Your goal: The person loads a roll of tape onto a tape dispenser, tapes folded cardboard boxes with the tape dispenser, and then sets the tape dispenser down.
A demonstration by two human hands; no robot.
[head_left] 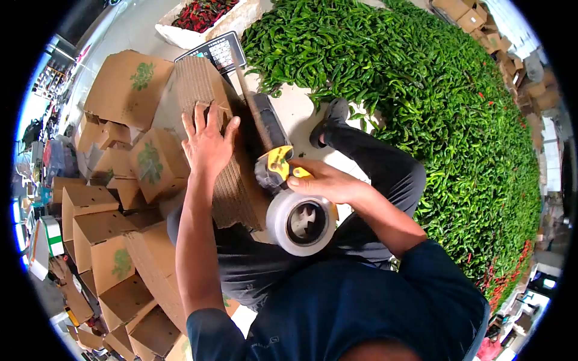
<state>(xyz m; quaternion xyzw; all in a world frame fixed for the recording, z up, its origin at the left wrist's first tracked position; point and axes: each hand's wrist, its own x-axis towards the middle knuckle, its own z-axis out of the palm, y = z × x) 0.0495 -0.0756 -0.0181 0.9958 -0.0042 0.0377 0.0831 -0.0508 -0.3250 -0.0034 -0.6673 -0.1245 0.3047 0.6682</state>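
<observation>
One yellow-and-black tape dispenser (278,161) with one whitish roll (279,225) is beside one brown, corrugated box (238,192) — one right hand (319,180) has its grip closed around the dispenser, one left hand (208,141) lies spread on the box.

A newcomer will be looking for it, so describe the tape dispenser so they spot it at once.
Find the huge heap of green peppers filling the right side. Move left to just above the dark shirt, where the tape dispenser is beside brown cardboard. Unlike that cardboard, it has a yellow-and-black body with a fat, pale roll of tape.
</observation>
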